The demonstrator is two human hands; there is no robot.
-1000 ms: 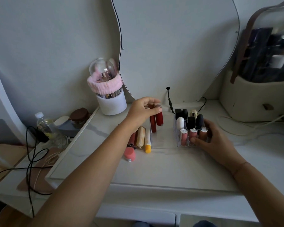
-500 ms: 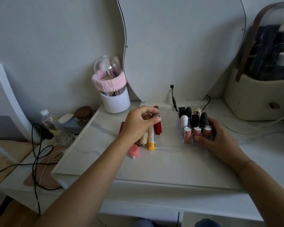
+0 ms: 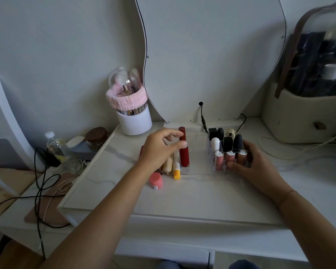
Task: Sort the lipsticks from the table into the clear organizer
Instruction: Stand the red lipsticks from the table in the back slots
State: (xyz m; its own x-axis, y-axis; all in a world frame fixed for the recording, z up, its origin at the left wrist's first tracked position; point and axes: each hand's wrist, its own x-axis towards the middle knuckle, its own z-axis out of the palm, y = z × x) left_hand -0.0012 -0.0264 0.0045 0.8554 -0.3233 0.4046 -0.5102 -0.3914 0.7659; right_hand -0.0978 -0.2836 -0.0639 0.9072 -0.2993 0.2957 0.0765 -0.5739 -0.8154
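I've got a dark red lipstick (image 3: 184,149) standing upright at the clear organizer's (image 3: 211,152) left end. Black-capped and pink tubes (image 3: 230,150) fill its right compartments. Cream and yellow-tipped tubes (image 3: 176,166) lie flat just left of it.

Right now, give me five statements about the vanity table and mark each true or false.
1. The right hand rests against the clear organizer. True.
2. The red lipstick lies flat on the table. False: it stands upright by the fingertips of the left hand.
3. A yellow-capped tube lies on the table just left of the red lipstick. True.
4. The organizer's right compartments are empty. False: they hold several tubes, including a white-capped one and black-capped ones.
5. The pink headband lies on the tabletop. False: it is wrapped around the white brush holder.
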